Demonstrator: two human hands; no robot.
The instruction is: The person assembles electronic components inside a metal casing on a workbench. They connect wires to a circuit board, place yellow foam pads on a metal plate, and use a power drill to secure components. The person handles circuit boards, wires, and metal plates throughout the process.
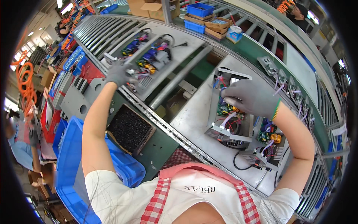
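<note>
Lying nearest are a large blue plastic bin (69,160) and a brown rectangular tray (146,140) of small black parts. Beyond, the grey-gloved right hand (255,97) curls over an open grey metal unit with a green circuit board (219,131), on a pale metal plate (190,115). Well apart from it, the grey-gloved left hand (120,74) is beside open units with blue components (161,58). I cannot tell whether either grips. Farthest stands a small blue box (200,10).
</note>
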